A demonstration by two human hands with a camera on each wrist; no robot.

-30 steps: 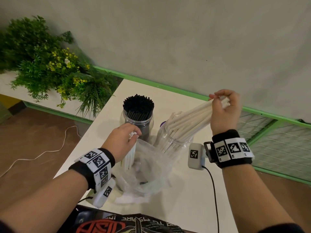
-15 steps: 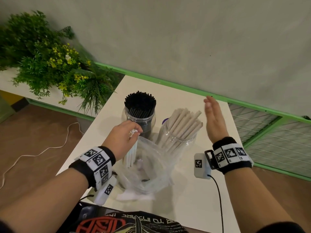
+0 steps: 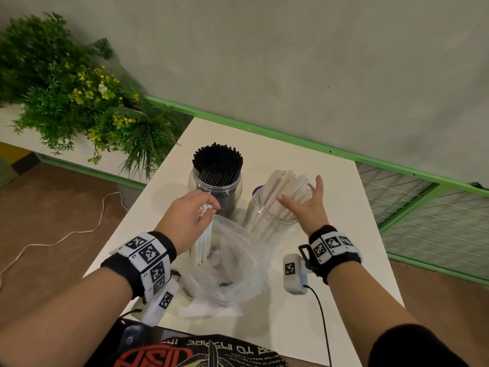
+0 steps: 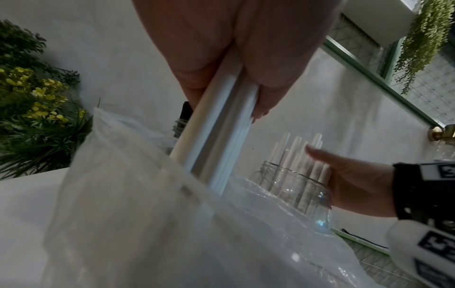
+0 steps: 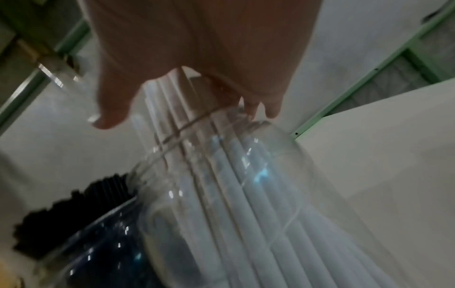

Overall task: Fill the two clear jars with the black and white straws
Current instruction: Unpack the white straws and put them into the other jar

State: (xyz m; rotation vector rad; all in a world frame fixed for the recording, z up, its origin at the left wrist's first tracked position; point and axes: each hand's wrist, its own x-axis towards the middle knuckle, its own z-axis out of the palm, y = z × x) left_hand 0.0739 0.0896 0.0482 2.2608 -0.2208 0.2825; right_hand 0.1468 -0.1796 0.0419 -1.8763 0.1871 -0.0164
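On the white worktop [image 3: 330,197] stand two clear jars side by side. The left jar [image 3: 214,190] is packed with black straws [image 3: 217,161] standing upright. The right jar [image 3: 270,221] holds white straws [image 3: 284,192] that lean against its far rim. The left hand [image 3: 189,217] is curled tight around a bundle of white straws [image 3: 202,245], whose lower ends reach into a clear plastic bag [image 3: 232,266] lying in front of the jars. The right hand [image 3: 307,207] has its fingers spread and loose, hovering at the mouth of the right jar, against the straw tops.
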